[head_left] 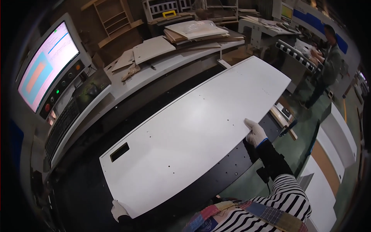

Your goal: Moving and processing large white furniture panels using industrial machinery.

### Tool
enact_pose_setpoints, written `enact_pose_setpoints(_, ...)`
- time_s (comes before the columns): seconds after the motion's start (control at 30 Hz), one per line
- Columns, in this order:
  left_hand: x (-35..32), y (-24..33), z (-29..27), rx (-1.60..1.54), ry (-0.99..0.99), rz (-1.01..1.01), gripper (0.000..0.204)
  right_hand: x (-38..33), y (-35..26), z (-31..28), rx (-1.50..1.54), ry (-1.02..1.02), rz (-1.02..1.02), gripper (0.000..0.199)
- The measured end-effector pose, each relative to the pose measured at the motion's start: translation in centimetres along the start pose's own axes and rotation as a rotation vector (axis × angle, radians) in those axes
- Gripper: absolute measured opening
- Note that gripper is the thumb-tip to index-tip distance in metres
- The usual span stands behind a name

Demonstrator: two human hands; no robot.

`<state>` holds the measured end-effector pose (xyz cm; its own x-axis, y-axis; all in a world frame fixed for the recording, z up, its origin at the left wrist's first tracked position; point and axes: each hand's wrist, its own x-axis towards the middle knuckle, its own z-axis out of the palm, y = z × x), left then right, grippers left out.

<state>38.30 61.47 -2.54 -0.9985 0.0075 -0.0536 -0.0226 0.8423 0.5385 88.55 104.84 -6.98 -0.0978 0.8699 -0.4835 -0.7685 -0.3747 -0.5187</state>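
Bench: a dark machine bed [228,174] is seen under the work, edged by a grey rail [127,87].
Room: a lit control screen [46,65] at left, stacked boards [193,33] behind, another person [328,62] at far right.
Panel: a long white panel [193,131] is laid slantwise across the bench, marked by small drilled holes and one rectangular slot [119,152].
Left hand: the gloved left hand [119,210] is closed on the panel's near corner.
Right hand: the gloved right hand [255,132] is set on the panel's right edge, fingers [249,124] laid over it.

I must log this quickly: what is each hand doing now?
Left hand: gloved, closed on the near corner of the large white rectangular wooden panel.
Right hand: gloved, gripping the panel's right long edge.
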Motion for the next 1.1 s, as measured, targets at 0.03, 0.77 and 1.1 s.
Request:
enact_pose_setpoints(0.03, 0.3, -0.3, 0.2, -0.003, -0.014, 0.028, 0.068, -0.1, -0.1, 0.0, 0.017, 0.022, -0.003, 0.028)
enact_pose_setpoints(0.77, 3.1, -1.7, -1.4, 0.248, -0.091, 0.210, 0.077, -2.9, -10.2, -3.8, -2.212, 0.698, -0.971, 0.067)
enact_pose_setpoints(1.1, 0.7, -0.2, -5.0, 0.239, 0.010, 0.126, 0.072, 4.5, -14.2, -5.7, -2.262, 0.747, -0.670, 0.065)
